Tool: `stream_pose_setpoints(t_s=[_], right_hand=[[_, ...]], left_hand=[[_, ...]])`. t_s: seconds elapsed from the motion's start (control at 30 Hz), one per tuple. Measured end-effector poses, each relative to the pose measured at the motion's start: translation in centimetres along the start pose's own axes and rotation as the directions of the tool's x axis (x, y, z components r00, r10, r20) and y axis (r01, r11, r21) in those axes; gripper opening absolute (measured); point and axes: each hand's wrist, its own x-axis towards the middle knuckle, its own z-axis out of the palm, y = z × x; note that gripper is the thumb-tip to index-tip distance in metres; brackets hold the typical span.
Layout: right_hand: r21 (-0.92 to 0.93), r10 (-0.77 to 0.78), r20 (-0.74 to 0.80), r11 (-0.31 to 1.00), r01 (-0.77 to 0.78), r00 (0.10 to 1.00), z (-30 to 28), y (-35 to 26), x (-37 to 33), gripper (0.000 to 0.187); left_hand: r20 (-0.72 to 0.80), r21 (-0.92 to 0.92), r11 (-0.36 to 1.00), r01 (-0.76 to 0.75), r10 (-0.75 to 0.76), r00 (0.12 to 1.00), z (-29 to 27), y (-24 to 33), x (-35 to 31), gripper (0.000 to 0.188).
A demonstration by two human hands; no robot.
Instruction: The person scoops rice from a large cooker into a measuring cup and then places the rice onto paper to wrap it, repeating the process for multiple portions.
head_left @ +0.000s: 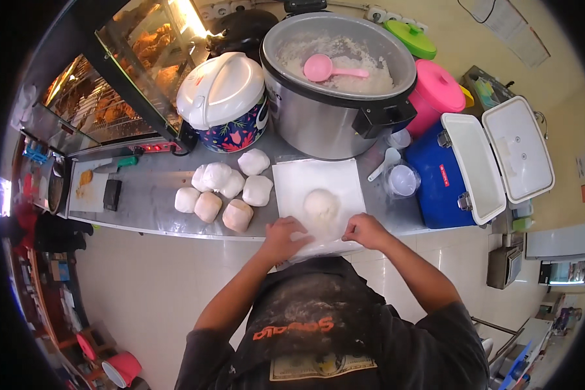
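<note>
A white sheet of wrapping paper (312,175) lies on the metal counter in front of me, with a rounded mound of white rice (321,205) on it. My left hand (283,239) is at the sheet's near left edge, its fingers curled around the paper beside the rice. At the near right edge my right hand (364,231) pinches the paper between thumb and fingers. The near edge looks slightly raised between my hands. Left of the sheet sit several rounded white and pale-brown packets (216,177) in a cluster.
Behind the sheet stands a large rice cooker (312,123), lidless, holding rice and a pink scoop (320,67). A floral rice cooker (231,120) and a glass display case (136,71) are left. A blue cooler box (439,175), plastic cups (403,180) and a pink container (435,88) stand right.
</note>
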Motion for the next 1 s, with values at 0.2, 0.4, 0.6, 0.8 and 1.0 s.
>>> stream_pose_setpoints(t_s=[0.2, 0.4, 0.6, 0.8, 1.0], right_hand=[[0.076, 0.096, 0.129, 0.991, -0.106, 0.987, -1.9, -1.3, 0.5, 0.017], [0.000, -0.106, 0.097, 0.994, 0.107, 0.990, -0.7, 0.5, 0.1, 0.020], [0.054, -0.099, 0.089, 0.994, 0.094, 0.991, -0.3, -0.8, 0.1, 0.029], [0.038, -0.095, 0.129, 0.995, 0.091, 0.987, 1.4, -2.4, 1.0, 0.028], [0.241, -0.023, 0.197, 0.970, -0.026, 0.980, 1.9, -0.6, 2.3, 0.021]], left_hand=[[0.097, 0.345, 0.898, -0.273, 0.256, 0.962, 2.1, 2.2, -0.2, 0.023], [0.067, 0.329, 0.922, -0.203, 0.191, 0.979, 2.7, 1.9, 0.2, 0.011], [0.052, 0.200, 0.957, -0.211, 0.204, 0.977, 3.3, 0.5, 1.3, 0.011], [0.063, 0.072, 0.995, -0.072, 0.067, 0.996, 3.2, 0.3, 2.0, 0.023], [0.154, 0.131, 0.991, -0.030, 0.009, 0.988, 1.9, 1.4, 2.5, 0.027]])
